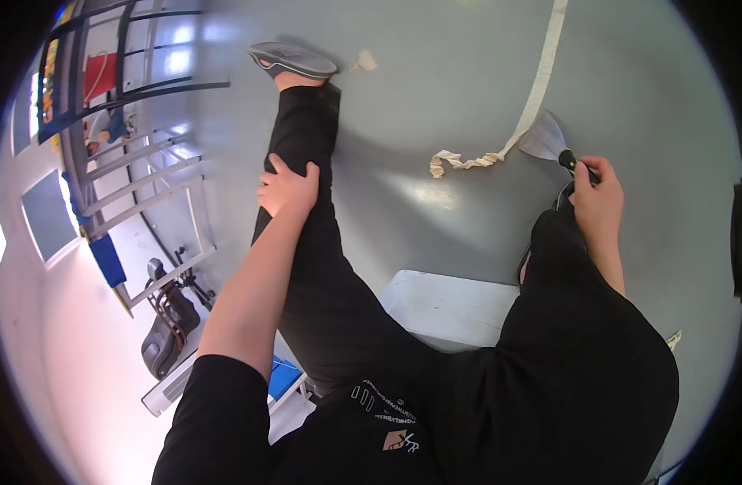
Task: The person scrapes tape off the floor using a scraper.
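Observation:
My right hand (599, 198) is closed around the dark handle of a scraper (544, 139) with a wide metal blade. The blade lies at the edge of a strip of pale tape (542, 73) stuck along the grey floor. From the blade, a crumpled, peeled length of tape (468, 160) trails off to the left. My left hand (288, 187) rests on my outstretched leg, its thumb and fingers spread around the black trouser fabric, holding no object.
Below my legs is a white board or low box (452, 305). A scrap (366, 61) lies near my shoe (294, 58). Metal racks (136, 174) and a black chair (170, 327) stand at the left. Another tape piece (674, 339) lies by my right knee.

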`<state>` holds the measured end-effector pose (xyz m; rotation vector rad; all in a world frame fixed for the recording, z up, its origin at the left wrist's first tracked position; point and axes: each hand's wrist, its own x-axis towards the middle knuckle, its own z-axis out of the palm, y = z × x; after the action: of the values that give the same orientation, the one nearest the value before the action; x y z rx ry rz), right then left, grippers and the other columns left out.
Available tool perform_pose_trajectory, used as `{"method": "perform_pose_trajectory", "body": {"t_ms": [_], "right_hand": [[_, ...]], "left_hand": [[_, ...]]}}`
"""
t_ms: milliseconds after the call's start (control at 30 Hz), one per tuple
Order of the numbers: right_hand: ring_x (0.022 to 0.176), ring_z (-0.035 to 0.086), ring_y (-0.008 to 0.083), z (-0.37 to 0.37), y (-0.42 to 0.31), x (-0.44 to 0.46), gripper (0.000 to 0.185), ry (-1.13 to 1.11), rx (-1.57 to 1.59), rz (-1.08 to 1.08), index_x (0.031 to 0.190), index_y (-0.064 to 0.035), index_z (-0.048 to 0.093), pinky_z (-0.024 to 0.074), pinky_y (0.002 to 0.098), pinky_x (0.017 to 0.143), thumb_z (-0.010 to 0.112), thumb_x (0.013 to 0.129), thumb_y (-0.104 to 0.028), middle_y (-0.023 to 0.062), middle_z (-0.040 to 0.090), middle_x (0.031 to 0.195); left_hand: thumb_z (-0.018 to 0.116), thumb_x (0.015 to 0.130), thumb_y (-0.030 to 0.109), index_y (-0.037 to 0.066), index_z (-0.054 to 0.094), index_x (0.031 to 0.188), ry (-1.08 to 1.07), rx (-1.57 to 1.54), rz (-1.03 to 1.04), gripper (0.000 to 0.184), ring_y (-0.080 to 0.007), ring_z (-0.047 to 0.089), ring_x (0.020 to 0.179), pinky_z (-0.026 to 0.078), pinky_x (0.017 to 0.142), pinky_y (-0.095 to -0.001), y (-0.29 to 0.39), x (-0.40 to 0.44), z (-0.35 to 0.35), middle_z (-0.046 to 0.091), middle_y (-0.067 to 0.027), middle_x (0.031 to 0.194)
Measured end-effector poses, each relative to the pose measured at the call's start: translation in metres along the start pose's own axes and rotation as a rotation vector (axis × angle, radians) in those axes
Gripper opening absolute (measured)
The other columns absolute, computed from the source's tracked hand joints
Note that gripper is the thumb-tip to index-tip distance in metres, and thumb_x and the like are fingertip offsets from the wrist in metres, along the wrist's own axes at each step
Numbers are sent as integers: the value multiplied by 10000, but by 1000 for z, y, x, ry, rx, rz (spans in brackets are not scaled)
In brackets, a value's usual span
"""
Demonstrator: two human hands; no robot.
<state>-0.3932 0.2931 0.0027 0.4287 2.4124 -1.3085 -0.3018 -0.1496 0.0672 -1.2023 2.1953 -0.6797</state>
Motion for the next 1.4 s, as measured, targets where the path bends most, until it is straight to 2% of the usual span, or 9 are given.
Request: {"method": "perform_pose_trajectory", "body": {"t_ms": [100, 167, 333, 633, 767, 933, 1067, 1267, 1400], "right_hand": [[508, 496, 81, -10, -22, -5, 182, -14, -100, 11, 1004, -50, 637, 406, 260, 503, 613, 900, -198, 19, 545, 618], [631, 605, 178, -25, -23, -4, 211, -7, -218, 62, 1001, -41, 638, 475, 322, 623, 601, 884, -212, 79, 618, 690], [561, 583, 87, -11, -10, 4, 195, -116, 23, 74, 1023, -22, 619, 447, 225, 516, 594, 904, -175, 33, 591, 694], [632, 531, 80, -41, 15, 8, 174, -58, -151, 63, 984, -17, 639, 429, 244, 595, 596, 902, -165, 13, 601, 728], [572, 586, 134, 2, -4, 0, 190, -45, -87, 40, 1022, -46, 626, 461, 275, 582, 587, 908, -192, 81, 642, 783], [630, 619, 124, -30, -4, -3, 196, -120, -18, 201, 998, -38, 639, 463, 281, 591, 618, 881, -194, 82, 654, 802], [652, 634, 154, -1, 9, 2, 214, -102, -107, 8, 1007, -38, 636, 475, 294, 617, 619, 877, -207, 91, 649, 752], [681, 617, 226, -18, -5, -10, 224, -97, -46, 154, 1016, -44, 639, 478, 348, 653, 613, 879, -219, 122, 664, 794], [632, 593, 216, 1, -4, -8, 217, -92, -162, 9, 1002, -44, 639, 458, 363, 621, 610, 880, -221, 118, 652, 750]], "left_hand": [[472, 841, 620, 109, 244, 1489, -1, -3, 8, 857, -421, 527, 1118, 417, 941, -496, 1, 1, -1, 478, -239, 1276], [468, 844, 618, 111, 241, 1489, -37, -4, 1, 851, -424, 519, 1128, 416, 939, -500, 0, 2, -3, 467, -237, 1294], [463, 849, 615, 114, 227, 1492, -24, 5, 3, 849, -423, 501, 1160, 403, 956, -502, -2, 5, 1, 448, -240, 1321], [459, 847, 611, 106, 225, 1495, -9, 25, 3, 855, -389, 514, 1089, 407, 918, -471, 0, 3, -1, 457, -233, 1284], [458, 846, 610, 105, 222, 1496, -1, 23, 7, 856, -394, 510, 1092, 407, 919, -469, 0, 4, 0, 458, -233, 1281], [457, 846, 605, 107, 224, 1496, -6, 39, -8, 851, -395, 513, 1097, 406, 926, -472, 4, 0, -2, 457, -230, 1286], [454, 848, 608, 113, 226, 1495, -1, 50, -14, 846, -391, 515, 1103, 407, 926, -472, 3, 0, 0, 459, -226, 1286], [448, 847, 609, 111, 232, 1493, -1, 46, -15, 844, -395, 513, 1115, 405, 933, -470, 6, -1, -2, 457, -232, 1297], [451, 847, 608, 111, 236, 1491, 21, 53, -27, 841, -392, 512, 1115, 407, 931, -467, 4, 0, 0, 460, -222, 1293]]}}
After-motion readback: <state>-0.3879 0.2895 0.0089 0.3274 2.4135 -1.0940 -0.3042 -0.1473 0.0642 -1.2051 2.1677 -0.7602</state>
